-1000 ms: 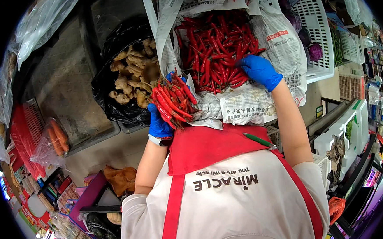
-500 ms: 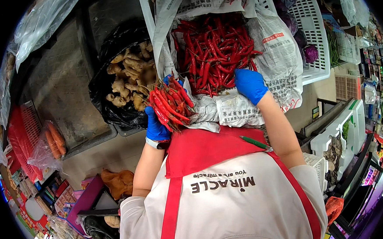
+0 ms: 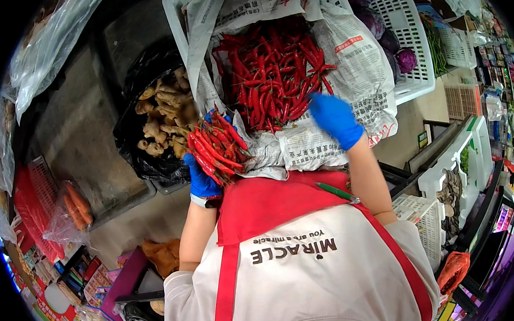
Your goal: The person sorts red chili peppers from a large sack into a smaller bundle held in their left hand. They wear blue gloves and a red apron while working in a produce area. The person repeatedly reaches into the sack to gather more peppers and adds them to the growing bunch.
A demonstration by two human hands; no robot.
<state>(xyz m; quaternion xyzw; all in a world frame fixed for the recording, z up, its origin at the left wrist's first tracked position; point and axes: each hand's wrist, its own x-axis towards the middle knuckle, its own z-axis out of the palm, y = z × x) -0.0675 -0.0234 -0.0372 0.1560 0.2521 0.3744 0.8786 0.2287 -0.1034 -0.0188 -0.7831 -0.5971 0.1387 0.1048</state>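
Note:
My left hand (image 3: 201, 180), in a blue glove, is closed around a bunch of long red chili peppers (image 3: 215, 148) with thin stems. It holds them in front of the apron, over the near left edge of the newspaper lining (image 3: 360, 66). A larger heap of red chili peppers (image 3: 272, 77) lies on that newspaper in a white crate (image 3: 173, 15). Beside the heap's near right edge is my right hand (image 3: 338, 120), also gloved in blue. Motion smears its fingers, so whether they grip anything does not show.
Left of the chilies, ginger (image 3: 163, 116) fills a black plastic bag (image 3: 126, 118). Purple cabbages (image 3: 405, 60) sit in a white basket (image 3: 423, 82) at the far right. Bagged carrots (image 3: 77, 207) lie at the left. A white slatted crate (image 3: 428, 223) stands near my right elbow.
My right hand has drawn back a little to the right from the chili heap. My left hand keeps its bunch of chilies. The whole view has shifted slightly.

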